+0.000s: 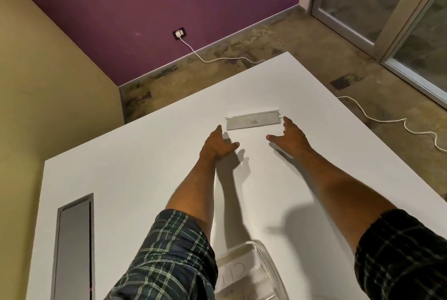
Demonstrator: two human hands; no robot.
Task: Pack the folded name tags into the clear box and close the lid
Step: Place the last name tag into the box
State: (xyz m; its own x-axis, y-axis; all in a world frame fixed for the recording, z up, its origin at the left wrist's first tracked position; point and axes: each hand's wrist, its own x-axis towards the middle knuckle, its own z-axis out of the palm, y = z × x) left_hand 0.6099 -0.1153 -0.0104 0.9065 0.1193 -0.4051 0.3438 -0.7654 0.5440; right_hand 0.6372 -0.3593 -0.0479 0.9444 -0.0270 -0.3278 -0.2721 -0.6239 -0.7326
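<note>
A folded name tag (254, 121) with "Dog" written on it stands on the white table (145, 166), far from me. My left hand (219, 143) is just short of its left end, fingers spread, holding nothing. My right hand (291, 134) hovers beside its right end, also spread and empty. The clear box (266, 263) sits at the near edge between my forearms, without its lid on, with at least one paper tag lying inside; my left sleeve hides part of it.
A grey cable slot (73, 246) is set into the table at the near left. White cables (387, 118) trail over the floor beyond the table's far and right edges. Glass doors stand at the upper right.
</note>
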